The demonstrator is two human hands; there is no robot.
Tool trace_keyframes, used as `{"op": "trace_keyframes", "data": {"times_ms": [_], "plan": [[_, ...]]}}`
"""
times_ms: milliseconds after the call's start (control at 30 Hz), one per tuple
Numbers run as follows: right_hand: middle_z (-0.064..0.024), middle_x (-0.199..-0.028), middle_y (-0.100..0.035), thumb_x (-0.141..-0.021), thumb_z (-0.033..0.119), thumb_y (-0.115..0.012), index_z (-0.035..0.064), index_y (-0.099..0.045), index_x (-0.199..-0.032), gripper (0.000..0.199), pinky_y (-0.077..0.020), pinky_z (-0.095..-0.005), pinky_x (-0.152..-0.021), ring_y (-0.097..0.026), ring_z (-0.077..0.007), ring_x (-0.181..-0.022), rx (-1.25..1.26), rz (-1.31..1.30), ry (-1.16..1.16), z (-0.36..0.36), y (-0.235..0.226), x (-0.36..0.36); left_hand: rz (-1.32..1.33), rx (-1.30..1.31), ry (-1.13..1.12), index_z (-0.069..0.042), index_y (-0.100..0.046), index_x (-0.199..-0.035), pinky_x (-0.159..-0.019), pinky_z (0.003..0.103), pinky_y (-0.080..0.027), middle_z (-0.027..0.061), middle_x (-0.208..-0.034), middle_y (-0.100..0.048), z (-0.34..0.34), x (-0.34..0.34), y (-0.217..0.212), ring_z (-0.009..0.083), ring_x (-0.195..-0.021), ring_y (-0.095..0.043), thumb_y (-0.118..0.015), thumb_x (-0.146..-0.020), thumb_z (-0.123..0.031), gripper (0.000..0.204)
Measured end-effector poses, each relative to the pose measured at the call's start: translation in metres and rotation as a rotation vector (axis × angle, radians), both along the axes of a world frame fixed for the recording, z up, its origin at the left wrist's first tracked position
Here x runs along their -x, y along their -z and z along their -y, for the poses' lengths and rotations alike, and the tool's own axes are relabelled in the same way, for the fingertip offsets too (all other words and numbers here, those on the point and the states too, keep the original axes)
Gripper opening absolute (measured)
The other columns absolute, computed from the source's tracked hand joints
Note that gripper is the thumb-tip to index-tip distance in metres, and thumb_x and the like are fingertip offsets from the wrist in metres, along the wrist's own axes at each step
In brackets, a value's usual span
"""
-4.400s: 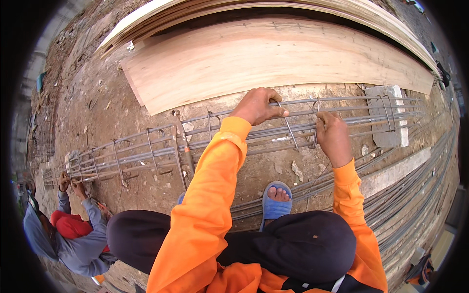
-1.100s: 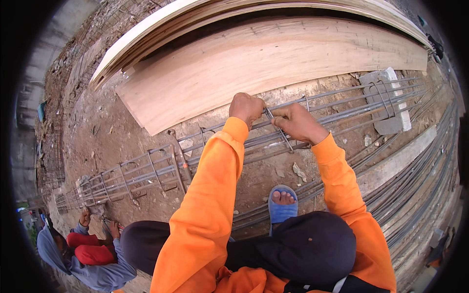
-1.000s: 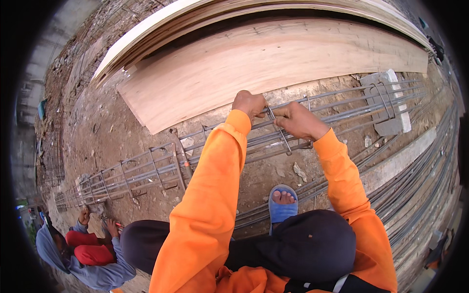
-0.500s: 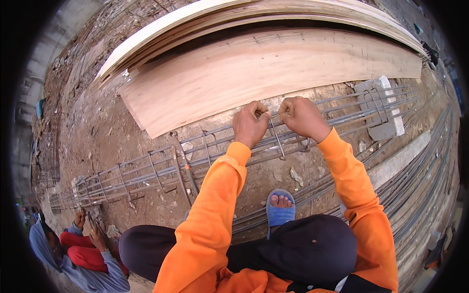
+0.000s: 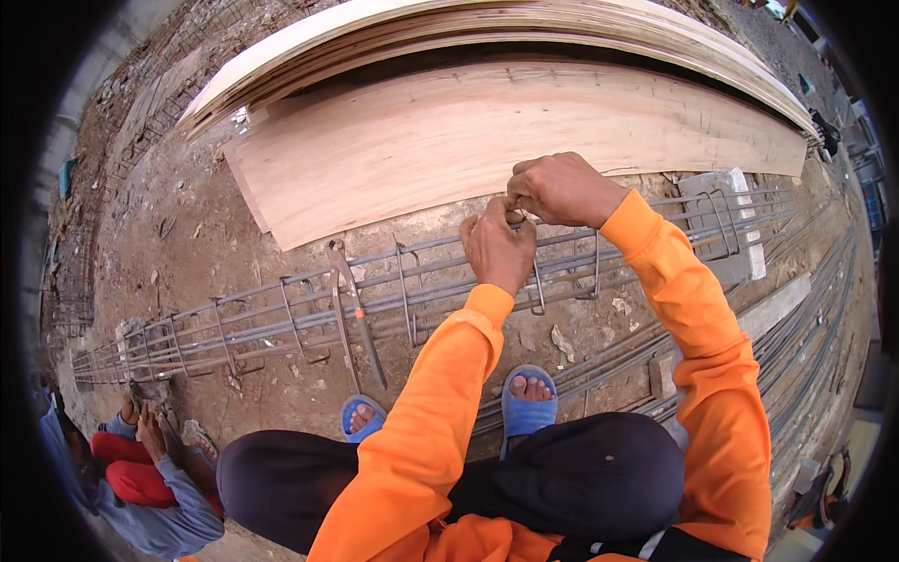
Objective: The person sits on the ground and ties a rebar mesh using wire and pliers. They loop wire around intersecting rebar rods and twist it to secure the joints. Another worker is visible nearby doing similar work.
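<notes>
A long rebar cage [image 5: 281,323] of grey bars and square stirrups lies on the dirt in front of me. My left hand [image 5: 496,251] is closed over its top bar where a stirrup [image 5: 538,286] crosses. My right hand [image 5: 564,187] is curled just above and to the right, and its fingertips meet those of the left at that joint. They pinch something thin there, too small to make out. Both sleeves are orange. A slim metal tool [image 5: 359,318] lies across the cage to the left of my hands.
Large plywood sheets [image 5: 487,131] lie stacked behind the cage. A grey concrete block [image 5: 726,229] props the cage at the right. Loose bars [image 5: 805,309] run along the right side. My blue sandals [image 5: 527,403] stand on the dirt. Another person [image 5: 140,487] crouches at the lower left.
My hands, apart on the cage 4.4 s ago, have come together at one joint. Over the last half second their fingertips have closed up against each other.
</notes>
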State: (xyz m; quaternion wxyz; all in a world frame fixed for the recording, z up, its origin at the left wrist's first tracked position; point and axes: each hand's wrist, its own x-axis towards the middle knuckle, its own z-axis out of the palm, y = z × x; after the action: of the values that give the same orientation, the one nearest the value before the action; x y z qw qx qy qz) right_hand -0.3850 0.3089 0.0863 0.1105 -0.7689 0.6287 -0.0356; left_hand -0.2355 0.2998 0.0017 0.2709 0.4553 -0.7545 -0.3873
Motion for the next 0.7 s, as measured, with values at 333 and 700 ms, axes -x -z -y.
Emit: {"op": "trace_keyframes", "data": {"times_ms": [333, 700], "plan": [[-0.01, -0.079, -0.074, -0.076, 0.024, -0.077, 0.0127, -0.078, -0.083, 0.013, -0.0551, -0.0428, -0.071, -0.071, -0.0304, -0.081, -0.248, 0.056, 0.229, 0.029, 0.023, 0.019, -0.036, -0.025, -0.014, -0.006, -0.049, -0.128, -0.105, 0.045, -0.036, 0.0057, -0.088, -0.074, -0.001, -0.002, 0.0, 0.0332, -0.106, -0.059, -0.075, -0.08, -0.018, 0.055], [-0.0163, -0.076, -0.071, -0.079, 0.023, -0.074, 0.0085, -0.075, -0.077, 0.015, -0.055, -0.0461, -0.072, -0.069, -0.0366, -0.078, -0.154, 0.013, 0.298, -0.033, -0.013, 0.006, 0.079, -0.285, -0.056, -0.004, -0.064, -0.111, -0.089, 0.04, -0.05, 0.0089, -0.085, -0.074, 0.023, 0.012, -0.014, 0.029, -0.088, -0.069, -0.076, -0.082, -0.022, 0.036]]}}
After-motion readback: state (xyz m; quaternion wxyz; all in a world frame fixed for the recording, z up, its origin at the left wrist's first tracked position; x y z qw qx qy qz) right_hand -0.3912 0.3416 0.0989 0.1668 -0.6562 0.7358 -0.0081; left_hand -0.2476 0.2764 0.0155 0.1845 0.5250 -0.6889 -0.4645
